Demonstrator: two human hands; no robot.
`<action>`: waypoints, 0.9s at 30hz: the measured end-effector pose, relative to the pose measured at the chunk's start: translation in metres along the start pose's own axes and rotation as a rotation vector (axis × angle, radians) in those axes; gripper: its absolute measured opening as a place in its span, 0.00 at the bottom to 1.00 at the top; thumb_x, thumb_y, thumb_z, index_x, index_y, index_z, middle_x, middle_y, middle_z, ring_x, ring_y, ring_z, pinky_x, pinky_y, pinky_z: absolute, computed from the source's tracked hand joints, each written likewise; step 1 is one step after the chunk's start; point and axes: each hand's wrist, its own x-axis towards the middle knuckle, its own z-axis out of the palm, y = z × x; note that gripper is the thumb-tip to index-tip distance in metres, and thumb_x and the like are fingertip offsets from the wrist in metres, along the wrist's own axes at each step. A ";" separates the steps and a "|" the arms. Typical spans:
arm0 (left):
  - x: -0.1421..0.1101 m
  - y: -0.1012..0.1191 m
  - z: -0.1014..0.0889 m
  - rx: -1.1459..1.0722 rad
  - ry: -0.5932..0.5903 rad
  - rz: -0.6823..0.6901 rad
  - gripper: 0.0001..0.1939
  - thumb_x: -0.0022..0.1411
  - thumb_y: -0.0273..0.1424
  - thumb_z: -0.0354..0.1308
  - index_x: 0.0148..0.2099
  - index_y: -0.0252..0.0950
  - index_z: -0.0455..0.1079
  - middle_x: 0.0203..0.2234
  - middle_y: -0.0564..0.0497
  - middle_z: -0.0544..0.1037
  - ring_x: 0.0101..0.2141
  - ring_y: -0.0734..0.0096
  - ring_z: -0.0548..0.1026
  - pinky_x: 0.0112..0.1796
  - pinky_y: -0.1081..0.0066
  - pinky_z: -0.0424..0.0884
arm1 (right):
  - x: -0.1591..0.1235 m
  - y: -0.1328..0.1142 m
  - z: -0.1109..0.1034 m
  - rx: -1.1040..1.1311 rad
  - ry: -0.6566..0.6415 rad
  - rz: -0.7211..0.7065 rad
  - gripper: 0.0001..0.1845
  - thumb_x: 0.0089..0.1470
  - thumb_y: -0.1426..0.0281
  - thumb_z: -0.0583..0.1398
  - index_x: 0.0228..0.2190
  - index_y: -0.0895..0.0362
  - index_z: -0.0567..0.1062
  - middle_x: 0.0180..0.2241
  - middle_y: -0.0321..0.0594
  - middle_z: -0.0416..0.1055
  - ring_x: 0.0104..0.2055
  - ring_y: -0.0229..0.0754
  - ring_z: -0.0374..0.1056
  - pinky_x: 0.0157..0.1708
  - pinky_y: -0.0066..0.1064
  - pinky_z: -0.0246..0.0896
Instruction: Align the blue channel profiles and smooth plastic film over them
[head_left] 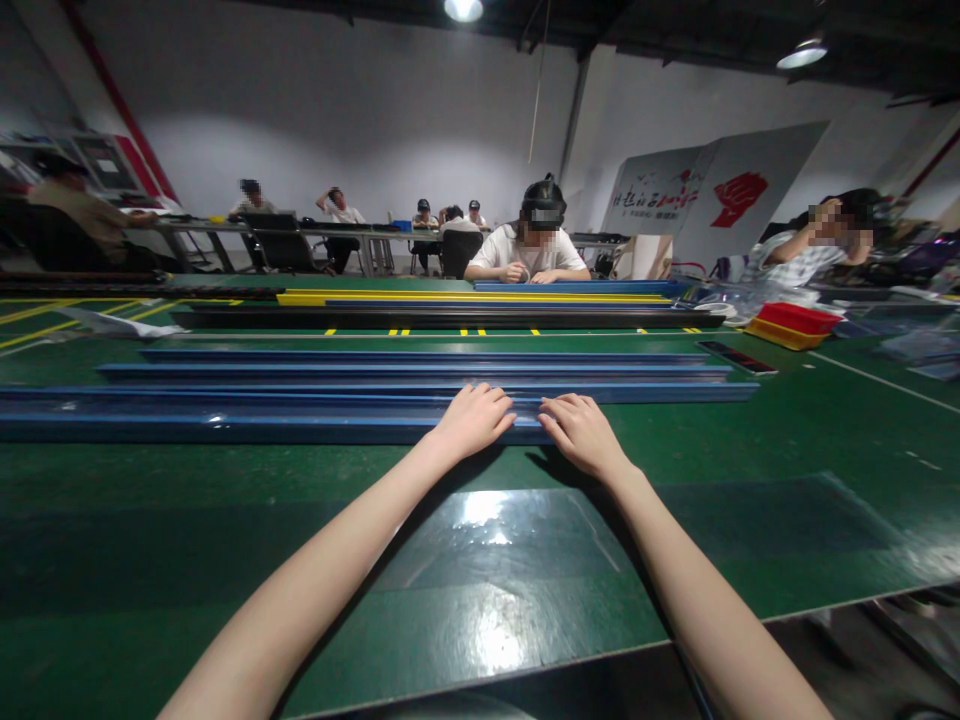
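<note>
A: Two bare hands work a blue strip on a green table. Where does the piece lie?

B: The front strip runs out of view at left, its near end beneath the right hand. The left hand sits just beside, over the same strip.

A: And the state of the hands?

B: Both narrow, fingers bent over the strip, a small gap between them. Whether they grip or merely rest, one cannot tell.

A: Which step is in hand?

B: By appearances, handling or steadying the strip near its right end. Any next move of it would call for both hands working evenly, since its length reaches far to the left, near the other blue strips.

A: The surroundings?

B: A clear sheet lies in front, toward the wearer. Black and yellow strips stretch beyond, a phone and a red tray lie to the right, and a co-worker sits opposite.
</note>
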 end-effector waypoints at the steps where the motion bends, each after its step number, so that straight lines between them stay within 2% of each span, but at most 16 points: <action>1: 0.000 0.000 0.001 -0.016 0.002 0.037 0.16 0.65 0.37 0.41 0.43 0.36 0.67 0.42 0.48 0.73 0.43 0.65 0.68 0.41 0.67 0.61 | 0.000 -0.001 0.000 0.021 -0.009 -0.020 0.20 0.60 0.62 0.44 0.38 0.57 0.72 0.43 0.42 0.72 0.44 0.42 0.63 0.42 0.34 0.51; 3: 0.000 0.000 0.004 -0.039 0.006 0.080 0.16 0.65 0.38 0.41 0.45 0.37 0.66 0.43 0.49 0.73 0.44 0.66 0.67 0.42 0.68 0.61 | 0.000 -0.002 0.000 0.045 -0.018 -0.043 0.20 0.60 0.62 0.45 0.39 0.57 0.72 0.44 0.42 0.72 0.44 0.42 0.62 0.42 0.33 0.51; 7: 0.000 0.000 0.007 -0.046 0.003 0.069 0.17 0.65 0.39 0.40 0.45 0.37 0.66 0.44 0.49 0.73 0.44 0.66 0.67 0.41 0.68 0.61 | 0.000 -0.001 -0.001 0.015 -0.001 -0.030 0.20 0.60 0.63 0.44 0.38 0.58 0.72 0.42 0.41 0.73 0.43 0.42 0.63 0.42 0.33 0.50; 15: 0.000 -0.001 0.003 0.031 0.020 -0.032 0.18 0.65 0.39 0.40 0.40 0.35 0.69 0.37 0.49 0.75 0.41 0.64 0.69 0.40 0.66 0.61 | -0.001 0.006 -0.001 -0.120 0.075 0.090 0.22 0.60 0.63 0.44 0.32 0.58 0.74 0.36 0.42 0.75 0.40 0.41 0.64 0.40 0.32 0.47; 19: 0.000 -0.004 0.003 0.045 0.032 -0.088 0.18 0.65 0.38 0.41 0.37 0.35 0.70 0.35 0.49 0.76 0.39 0.64 0.69 0.39 0.66 0.60 | -0.001 0.006 -0.001 -0.135 0.069 0.138 0.22 0.61 0.63 0.43 0.31 0.58 0.74 0.33 0.42 0.75 0.39 0.41 0.64 0.39 0.32 0.46; 27: 0.000 -0.004 0.004 0.017 0.035 -0.077 0.18 0.65 0.38 0.41 0.39 0.35 0.70 0.36 0.48 0.75 0.40 0.65 0.68 0.39 0.66 0.61 | -0.001 0.004 0.001 -0.079 0.021 0.080 0.22 0.60 0.62 0.43 0.35 0.58 0.73 0.35 0.43 0.74 0.40 0.42 0.64 0.41 0.33 0.46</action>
